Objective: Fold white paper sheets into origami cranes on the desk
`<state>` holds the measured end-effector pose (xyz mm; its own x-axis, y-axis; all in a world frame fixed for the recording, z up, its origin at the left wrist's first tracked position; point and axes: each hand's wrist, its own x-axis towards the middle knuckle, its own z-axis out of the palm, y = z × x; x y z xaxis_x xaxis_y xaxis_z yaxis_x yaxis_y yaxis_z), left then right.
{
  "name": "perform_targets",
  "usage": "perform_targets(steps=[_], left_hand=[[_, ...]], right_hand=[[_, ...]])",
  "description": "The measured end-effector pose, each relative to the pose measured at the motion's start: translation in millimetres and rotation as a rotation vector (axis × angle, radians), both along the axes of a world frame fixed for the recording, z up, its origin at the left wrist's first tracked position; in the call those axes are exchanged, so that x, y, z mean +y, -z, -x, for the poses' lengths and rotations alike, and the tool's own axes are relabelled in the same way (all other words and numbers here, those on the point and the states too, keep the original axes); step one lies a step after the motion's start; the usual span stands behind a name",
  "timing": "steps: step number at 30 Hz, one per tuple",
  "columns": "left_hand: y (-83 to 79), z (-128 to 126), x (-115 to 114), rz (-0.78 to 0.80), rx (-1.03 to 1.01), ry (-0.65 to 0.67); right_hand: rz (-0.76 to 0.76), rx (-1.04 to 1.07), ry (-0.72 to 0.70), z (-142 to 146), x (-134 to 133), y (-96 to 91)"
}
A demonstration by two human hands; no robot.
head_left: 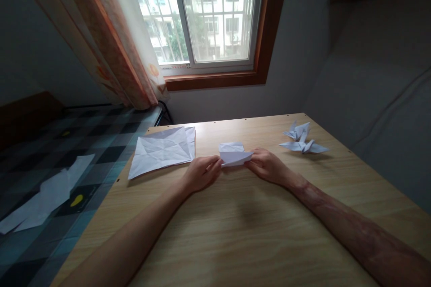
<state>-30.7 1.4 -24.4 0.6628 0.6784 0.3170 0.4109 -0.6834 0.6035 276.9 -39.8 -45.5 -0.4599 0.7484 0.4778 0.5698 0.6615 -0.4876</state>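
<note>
A small, partly folded piece of white paper lies on the wooden table, near its middle. My left hand pinches the paper's left end with closed fingers. My right hand pinches its right end, fingers pressed together. Both forearms stretch across the table toward the paper.
Creased white sheets lie flat at the table's left side. Two folded paper cranes sit at the far right. A checked bedcover with loose white paper lies left of the table. A window and curtain stand behind.
</note>
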Motion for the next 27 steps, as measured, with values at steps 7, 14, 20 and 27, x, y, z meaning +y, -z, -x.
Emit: perform_targets(steps=[7,14,20,27], left_hand=[[2.5,-5.0,-1.4,0.139,-0.142,0.017],[12.4,-19.7,1.0,0.302,-0.292,-0.150],[18.7,-24.1,-2.0,-0.021,-0.126,-0.299],[18.5,-25.1,-0.6,-0.296,0.131,0.022]], right_hand=[[0.165,0.166,0.068,4.1,-1.3,0.2],[0.263,0.348,0.170,11.8,-0.1,16.0],[0.124,0.324,0.196,11.6,3.5,27.3],[-0.097,-0.060,0.183,13.9,-2.9,15.4]])
